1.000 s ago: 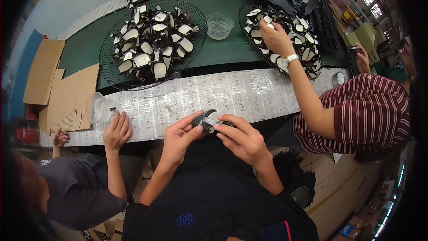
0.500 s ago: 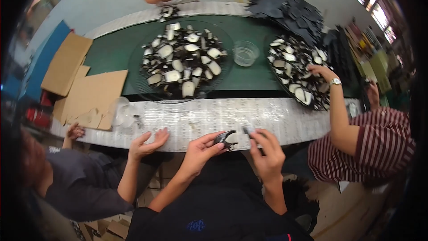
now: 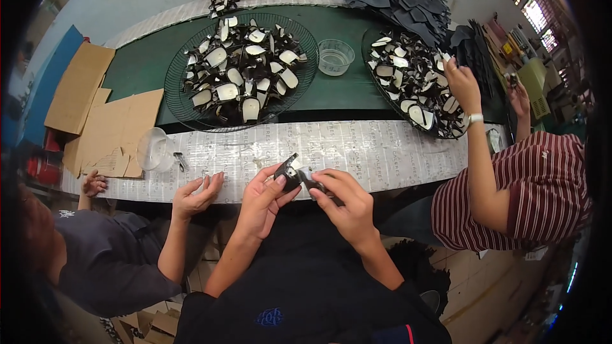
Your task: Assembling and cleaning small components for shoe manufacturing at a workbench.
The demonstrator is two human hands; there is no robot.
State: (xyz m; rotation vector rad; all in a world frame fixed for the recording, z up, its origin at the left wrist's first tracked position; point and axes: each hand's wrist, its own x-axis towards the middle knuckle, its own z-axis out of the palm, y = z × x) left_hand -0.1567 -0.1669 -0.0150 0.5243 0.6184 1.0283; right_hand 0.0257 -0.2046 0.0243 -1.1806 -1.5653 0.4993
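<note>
Black-and-white piece [image 3: 291, 177] pinched in your left hand [image 3: 260, 196], small dark object [image 3: 310, 183] gripped by your right hand [image 3: 349, 202], wire basket [image 3: 174, 89] beyond

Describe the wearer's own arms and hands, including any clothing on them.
The left hand and right hand are bare: no gloves, rings or watch visible. The forearms are uncovered; the dark top has a blue emblem and red trim.
</note>
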